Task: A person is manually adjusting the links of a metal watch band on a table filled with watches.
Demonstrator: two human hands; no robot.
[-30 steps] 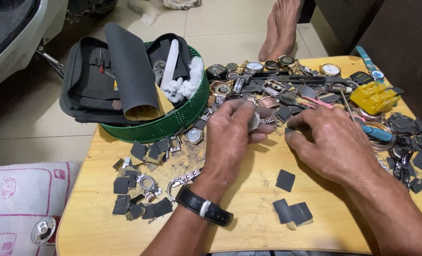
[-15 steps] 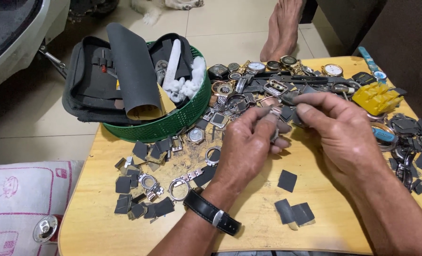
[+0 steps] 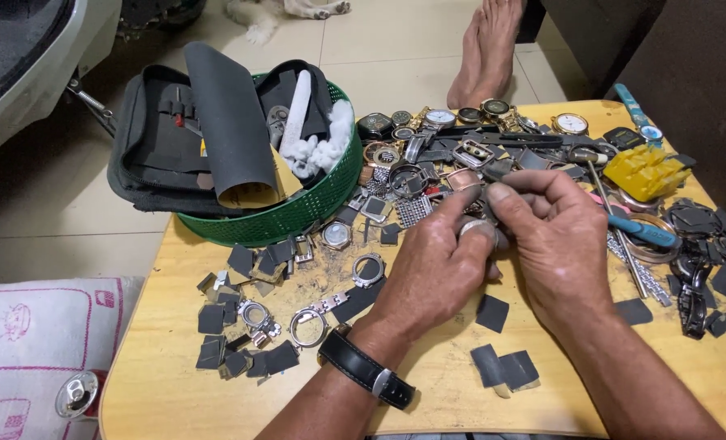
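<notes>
I look down on a low wooden bench [image 3: 428,383] strewn with watch parts. My left hand [image 3: 436,273], with a black strap watch [image 3: 367,368] on its wrist, meets my right hand [image 3: 554,236] at the middle of the bench. Between them is a small round silvery watch part [image 3: 475,230]. The left grip is closed around it, thumb and fingers together on the piece. The right grip is also closed, thumb and forefinger pinched against the same piece from the right; what else it may hold I cannot tell.

Compared with half a second ago, both hands have drawn slightly nearer to me and the left fingers have curled tighter, so more of the silvery rim now shows above them. A second ago the hands lay flatter and a little further apart, over the heap of watch cases.

Around the hands: small dark squares of abrasive paper [image 3: 493,314] lie just below them and in a scatter at the left. A green round basket [image 3: 298,213] sits at the bench's back left, holding a black tool pouch [image 3: 155,155] and a rolled dark sheet [image 3: 233,122]. Behind the hands runs a row of watch heads [image 3: 440,118]. A yellow plastic holder [image 3: 644,171] and a blue-handled tool [image 3: 640,231] lie to the right. A bare foot [image 3: 489,49] rests on the tiled floor beyond.
</notes>
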